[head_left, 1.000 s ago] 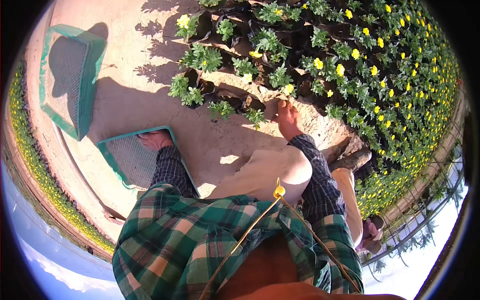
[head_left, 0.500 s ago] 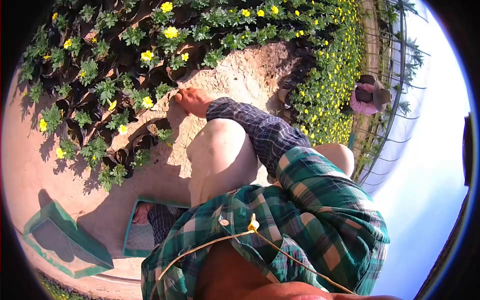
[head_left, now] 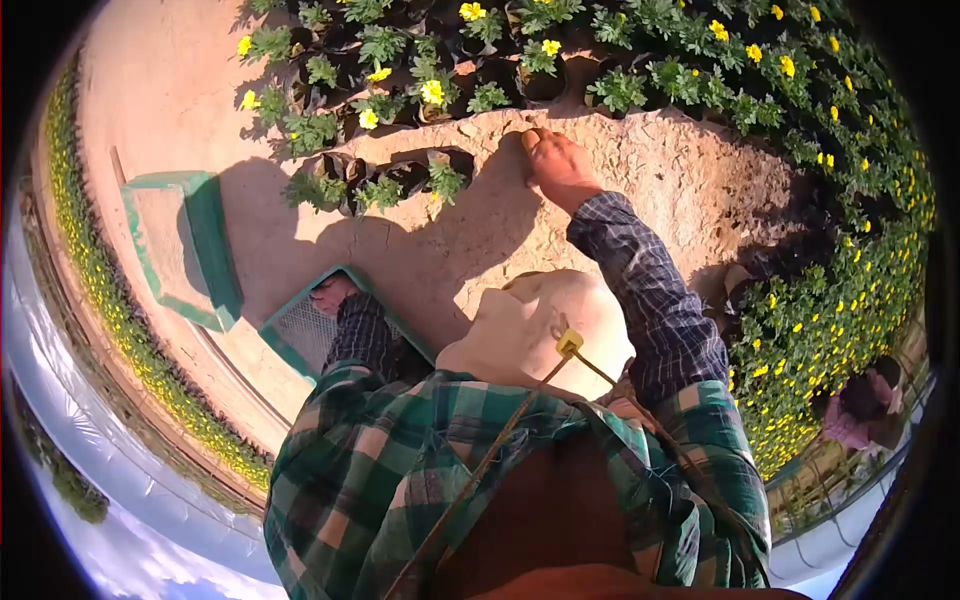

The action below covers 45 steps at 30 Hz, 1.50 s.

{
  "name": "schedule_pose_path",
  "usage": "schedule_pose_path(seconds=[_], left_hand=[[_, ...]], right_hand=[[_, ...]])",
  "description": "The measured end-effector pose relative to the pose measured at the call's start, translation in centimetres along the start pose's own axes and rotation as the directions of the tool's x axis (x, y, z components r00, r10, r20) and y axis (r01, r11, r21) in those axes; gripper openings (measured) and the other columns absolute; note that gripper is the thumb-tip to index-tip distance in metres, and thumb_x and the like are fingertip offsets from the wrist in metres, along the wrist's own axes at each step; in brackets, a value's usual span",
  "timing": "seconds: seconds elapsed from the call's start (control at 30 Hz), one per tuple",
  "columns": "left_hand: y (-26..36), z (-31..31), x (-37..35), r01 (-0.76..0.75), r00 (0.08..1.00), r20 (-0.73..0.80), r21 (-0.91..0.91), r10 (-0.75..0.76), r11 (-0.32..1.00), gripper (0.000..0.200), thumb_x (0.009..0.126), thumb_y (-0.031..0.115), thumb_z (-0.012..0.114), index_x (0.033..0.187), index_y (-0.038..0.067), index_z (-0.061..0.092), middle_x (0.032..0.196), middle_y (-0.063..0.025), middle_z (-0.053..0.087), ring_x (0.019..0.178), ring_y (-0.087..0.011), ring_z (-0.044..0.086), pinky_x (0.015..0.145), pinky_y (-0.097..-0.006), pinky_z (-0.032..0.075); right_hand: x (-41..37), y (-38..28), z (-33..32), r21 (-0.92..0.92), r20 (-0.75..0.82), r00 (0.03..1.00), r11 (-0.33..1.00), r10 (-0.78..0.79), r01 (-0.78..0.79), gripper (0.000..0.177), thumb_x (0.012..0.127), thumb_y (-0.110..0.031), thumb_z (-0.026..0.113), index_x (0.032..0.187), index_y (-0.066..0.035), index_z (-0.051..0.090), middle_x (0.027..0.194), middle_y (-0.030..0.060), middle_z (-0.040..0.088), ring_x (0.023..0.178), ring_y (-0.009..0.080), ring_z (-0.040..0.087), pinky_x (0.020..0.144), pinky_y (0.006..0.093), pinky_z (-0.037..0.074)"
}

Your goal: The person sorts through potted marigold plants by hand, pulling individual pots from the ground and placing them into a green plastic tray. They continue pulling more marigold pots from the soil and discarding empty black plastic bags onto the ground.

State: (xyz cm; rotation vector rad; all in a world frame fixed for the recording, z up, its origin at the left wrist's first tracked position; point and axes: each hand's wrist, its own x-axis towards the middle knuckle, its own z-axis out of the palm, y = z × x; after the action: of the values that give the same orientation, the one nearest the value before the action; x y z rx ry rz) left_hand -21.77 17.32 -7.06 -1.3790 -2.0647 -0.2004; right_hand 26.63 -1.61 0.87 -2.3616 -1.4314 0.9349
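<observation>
My right hand (head_left: 560, 165) is low over the bare, cracked soil (head_left: 690, 165), just in front of the potted plants. Its fingers are curled in, and anything inside them is hidden. My left hand (head_left: 332, 294) is at the upper corner of a green mesh-bottomed crate (head_left: 300, 335), its fingers closed at the rim. Close to the crate is a short row of potted marigolds (head_left: 380, 190) in dark pots. A wider block of potted marigolds with yellow flowers (head_left: 430, 90) lies beyond my right hand.
Another green crate (head_left: 225, 250) rests on the ground at the left. My bent knee (head_left: 545, 320) is between my arms. Dense marigolds (head_left: 840, 330) fill the right side, where another person (head_left: 862, 405) is crouched. A strip of yellow flowers (head_left: 110, 300) curves along the far left.
The view has turned and shifted, so the plants and crates appear in different places. My right hand is now farther along the soil edge from the short row. My left hand stays at the crate.
</observation>
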Motion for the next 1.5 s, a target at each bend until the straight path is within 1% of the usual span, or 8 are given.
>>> schedule_pose_path(seconds=[0.23, 0.43, 0.63, 0.67, 0.87, 0.93, 1.33, 1.5], left_hand=[[1.4, -7.9, 2.2, 0.175, 0.938, 0.327, -0.163, -0.114, 0.971, 0.043, 0.085, 0.035, 0.049, 0.103, -0.003, 0.057, 0.103, -0.0244, 0.058, 0.096, -0.0385, 0.057, 0.081, -0.0496, 0.047], [6.1, -19.5, 2.7, 0.340, 0.896, 0.429, -0.830, 0.116, 0.442, 0.033, 0.087, 0.012, 0.053, 0.114, -0.005, 0.044, 0.097, -0.0179, 0.057, 0.089, -0.0310, 0.062, 0.068, -0.0411, 0.052], [17.8, -24.9, -1.7, 0.905, 0.362, 0.884, -0.409, 0.298, 0.115, 0.041, 0.096, 0.020, 0.047, 0.129, 0.004, 0.028, 0.117, -0.0165, 0.047, 0.089, -0.0391, 0.061, 0.068, -0.0484, 0.056], [17.0, -23.3, 0.0, 0.980, 0.138, 0.749, -0.200, 0.648, 0.022, 0.053, 0.094, 0.030, 0.047, 0.134, 0.002, 0.026, 0.130, -0.0224, 0.039, 0.088, -0.0443, 0.060, 0.071, -0.0536, 0.056], [24.1, -11.9, -3.4, 0.684, 0.569, 0.819, -0.423, -0.071, 0.594, 0.059, 0.093, 0.043, 0.044, 0.134, 0.002, 0.031, 0.133, -0.0186, 0.041, 0.093, -0.0412, 0.060, 0.071, -0.0579, 0.054], [22.9, -18.0, -3.8, 0.902, 0.411, 0.890, -0.428, 0.200, 0.053, 0.056, 0.095, 0.042, 0.043, 0.133, 0.003, 0.033, 0.128, -0.0192, 0.045, 0.091, -0.0371, 0.061, 0.068, -0.0550, 0.055], [23.6, -23.0, -7.1, 0.988, -0.151, 0.795, 0.142, 0.587, 0.062, 0.073, 0.096, 0.050, 0.029, 0.140, -0.007, 0.014, 0.139, -0.0215, 0.032, 0.126, -0.0403, 0.037, 0.102, -0.0612, 0.034], [23.8, -23.2, -7.1, 0.946, -0.240, 0.805, 0.319, 0.542, -0.053, 0.078, 0.095, 0.056, 0.026, 0.138, -0.008, 0.020, 0.139, -0.0230, 0.031, 0.127, -0.0395, 0.037, 0.104, -0.0603, 0.033]], right_hand=[[-0.2, 0.7, -0.4, -0.014, 0.000, 0.997, 0.997, -0.080, 0.080, 0.039, 0.073, -0.017, 0.071, 0.104, -0.002, 0.052, 0.103, 0.0187, 0.060, 0.100, 0.0338, 0.059, 0.083, 0.0398, 0.049], [-4.1, 4.8, -1.6, 0.259, -0.102, 0.991, 0.960, -0.082, 0.106, 0.037, 0.078, -0.020, 0.067, 0.106, 0.000, 0.053, 0.104, 0.0224, 0.058, 0.098, 0.0381, 0.057, 0.084, 0.0439, 0.047], [-10.8, 9.3, -1.9, 0.376, -0.358, 0.933, 0.921, 0.042, 0.103, 0.017, 0.078, -0.012, 0.063, 0.091, -0.002, 0.058, 0.088, 0.0181, 0.060, 0.082, 0.0353, 0.060, 0.072, 0.0418, 0.048], [-12.4, 10.3, -1.0, 0.405, -0.400, 0.914, 0.907, 0.066, 0.112, 0.017, 0.077, -0.009, 0.062, 0.092, -0.002, 0.058, 0.087, 0.0177, 0.060, 0.080, 0.0349, 0.059, 0.071, 0.0412, 0.048], [-23.0, 12.1, 2.7, 0.564, -0.280, 0.919, 0.822, 0.279, -0.078, 0.015, 0.080, -0.005, 0.063, 0.093, 0.001, 0.056, 0.082, 0.0151, 0.059, 0.075, 0.0259, 0.059, 0.069, 0.0348, 0.047], [-24.7, 12.4, 4.6, 0.569, -0.238, 0.921, 0.813, 0.309, -0.126, 0.016, 0.081, -0.006, 0.063, 0.093, 0.002, 0.056, 0.082, 0.0162, 0.059, 0.075, 0.0272, 0.059, 0.069, 0.0360, 0.047], [-24.0, 9.1, 5.4, 0.554, -0.291, 0.911, 0.828, 0.292, -0.088, 0.022, 0.079, -0.015, 0.063, 0.094, 0.000, 0.056, 0.092, 0.0199, 0.056, 0.090, 0.0388, 0.056, 0.077, 0.0443, 0.047], [-25.3, 10.4, 5.3, 0.591, -0.456, 0.664, 0.760, 0.593, -0.272, 0.018, 0.078, -0.009, 0.062, 0.094, -0.002, 0.055, 0.089, 0.0190, 0.056, 0.086, 0.0391, 0.056, 0.075, 0.0445, 0.047]])
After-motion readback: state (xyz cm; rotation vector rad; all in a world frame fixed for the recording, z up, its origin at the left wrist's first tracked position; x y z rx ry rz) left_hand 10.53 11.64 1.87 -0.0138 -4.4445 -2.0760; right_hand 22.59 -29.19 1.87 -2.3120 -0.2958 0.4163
